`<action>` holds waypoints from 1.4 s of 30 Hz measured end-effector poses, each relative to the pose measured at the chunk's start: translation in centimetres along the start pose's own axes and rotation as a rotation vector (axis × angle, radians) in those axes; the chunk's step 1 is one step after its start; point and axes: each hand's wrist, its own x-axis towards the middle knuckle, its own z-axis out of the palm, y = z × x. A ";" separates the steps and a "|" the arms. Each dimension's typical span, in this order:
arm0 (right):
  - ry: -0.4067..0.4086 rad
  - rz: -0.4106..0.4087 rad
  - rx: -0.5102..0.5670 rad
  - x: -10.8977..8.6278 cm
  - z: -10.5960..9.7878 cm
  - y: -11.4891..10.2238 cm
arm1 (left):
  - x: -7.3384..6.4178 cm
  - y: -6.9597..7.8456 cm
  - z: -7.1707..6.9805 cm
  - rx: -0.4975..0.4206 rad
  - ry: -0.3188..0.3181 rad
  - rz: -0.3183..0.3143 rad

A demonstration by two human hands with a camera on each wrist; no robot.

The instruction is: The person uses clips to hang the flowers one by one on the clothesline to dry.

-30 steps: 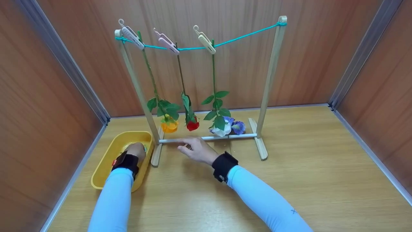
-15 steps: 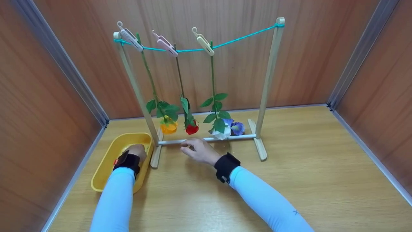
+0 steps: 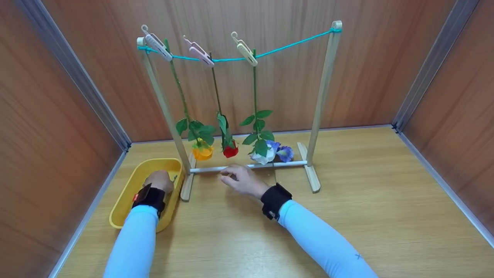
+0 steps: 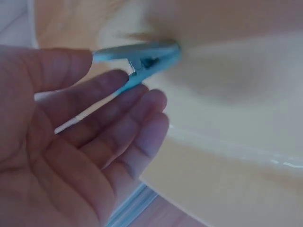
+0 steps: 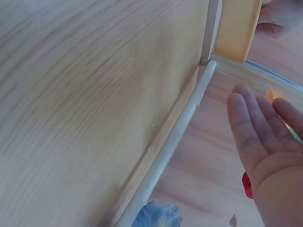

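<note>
In the left wrist view my left hand (image 4: 94,113) pinches a teal clothespin (image 4: 156,56) between thumb and index finger, over the floor of the yellow basin (image 3: 121,193). From the head view, that clothespin is mostly hidden by the hand. My right hand (image 3: 243,179), fingers relaxed and holding nothing, hovers by the rack's white bottom rod (image 3: 204,170). Above and behind it a yellow rose (image 3: 203,151), a red rose (image 3: 230,150) and a white flower (image 3: 263,155) hang head down. A purple flower (image 3: 285,153) is by the rod, its thin stem reaching forward.
A sagging turquoise cord (image 3: 293,44) links two wooden posts (image 3: 325,88). Lavender (image 3: 158,47), pink (image 3: 200,53) and cream clothespins (image 3: 247,53) grip the stems on it. Wood-grain panels (image 3: 455,116) enclose the table (image 3: 378,200) on the back and sides.
My left hand has shifted slightly left inside the basin. The right hand has drifted a little to the right along the rod. The hanging flowers stay in place.
</note>
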 end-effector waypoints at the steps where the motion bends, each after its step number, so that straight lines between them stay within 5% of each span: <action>1: 0.004 -0.002 0.002 -0.1 -0.1 0.1 | -0.8 0.5 -0.5 -0.017 0.029 0.001; 8: 0.033 -0.011 0.030 -0.8 -0.7 0.5 | -3.8 2.9 -2.0 -0.109 0.318 0.088; 15: 0.036 -0.006 0.030 -1.5 -1.1 0.6 | -5.9 6.2 -1.8 -0.206 0.462 0.198; 25: 0.100 -0.045 0.118 -2.9 -1.7 0.7 | -8.6 11.6 -0.3 -0.381 0.580 0.352; 34: 0.090 -0.037 0.209 -4.8 -2.5 0.6 | -9.1 14.6 2.1 -0.493 0.630 0.456; 42: 0.081 -0.025 0.245 -6.7 -2.4 1.1 | -9.5 16.5 3.9 -0.671 0.487 0.434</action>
